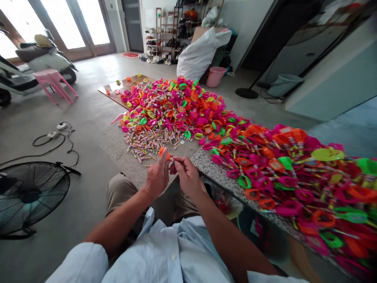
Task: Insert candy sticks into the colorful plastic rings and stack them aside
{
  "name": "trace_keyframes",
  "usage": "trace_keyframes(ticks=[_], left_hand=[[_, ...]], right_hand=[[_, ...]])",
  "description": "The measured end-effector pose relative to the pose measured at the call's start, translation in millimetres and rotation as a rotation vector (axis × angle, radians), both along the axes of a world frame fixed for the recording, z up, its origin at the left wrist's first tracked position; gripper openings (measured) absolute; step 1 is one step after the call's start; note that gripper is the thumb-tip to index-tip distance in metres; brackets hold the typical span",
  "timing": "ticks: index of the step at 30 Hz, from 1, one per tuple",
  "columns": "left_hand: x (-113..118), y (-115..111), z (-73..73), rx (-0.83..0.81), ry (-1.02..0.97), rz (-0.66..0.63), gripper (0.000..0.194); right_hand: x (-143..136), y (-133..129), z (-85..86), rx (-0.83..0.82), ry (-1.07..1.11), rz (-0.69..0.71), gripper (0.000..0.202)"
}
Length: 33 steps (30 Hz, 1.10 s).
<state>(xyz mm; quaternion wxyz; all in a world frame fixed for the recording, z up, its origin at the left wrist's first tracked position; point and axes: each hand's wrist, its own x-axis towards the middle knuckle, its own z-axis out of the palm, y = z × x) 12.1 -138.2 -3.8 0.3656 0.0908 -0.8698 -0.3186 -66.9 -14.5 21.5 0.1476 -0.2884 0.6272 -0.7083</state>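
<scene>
My left hand (157, 177) is closed on a small orange plastic toy piece (161, 151), which looks like a toy watch and is partly covered by the fingers. Close beside it, my right hand (189, 177) pinches at a small patterned paper-wrapped tube (172, 159) next to the orange piece. Whether tube and piece are joined I cannot tell. Just beyond both hands lies a spread of similar patterned tubes (147, 137) on the stone tabletop (188, 148). Behind them rises a big heap of pink, orange, green and yellow plastic pieces (182, 102).
The heap runs along the stone slab to my right, with more plastic pieces (273, 165). A black fan (31, 196) and cables (69, 143) are on the floor to the left. Farther off are a pink stool (53, 78), a scooter, a white sack (197, 57) and a pink bucket (216, 76).
</scene>
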Motion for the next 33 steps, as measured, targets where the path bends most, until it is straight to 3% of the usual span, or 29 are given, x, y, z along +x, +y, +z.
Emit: trace_keyframes(ticks=[4,10,15,21,25,29,33], left_hand=[[-6.5,-0.4,-2.2,0.115,0.088,-0.033,0.052],[-11.6,4.2,-1.3,0.409,0.201,0.121,0.059],[-5.4,2.5,-5.1,0.386,0.17,0.112,0.062],[0.5,-2.2,-6.3,0.394,0.204,0.08,0.072],[-2.2,0.4,-1.6,0.704,0.226,0.014,0.074],[-3.5,0.1,1.3,1.079,0.211,-0.157,0.077],[0.2,-4.2,5.6,1.279,0.105,-0.261,0.075]], right_hand=[[1.9,-1.1,-5.8,-0.015,-0.042,0.004,0.029],[6.6,-7.8,-3.8,-0.015,-0.107,0.031,0.034],[5.6,-11.4,2.0,-0.013,-0.183,-0.04,0.03],[2.5,-15.0,-1.8,-0.064,-0.344,0.055,0.041],[-0.8,-17.4,-7.7,-0.091,-0.433,0.098,0.045],[-3.7,-14.6,-11.6,-0.066,-0.24,0.04,0.039],[-8.5,-7.5,-14.9,0.053,-0.095,0.094,0.035]])
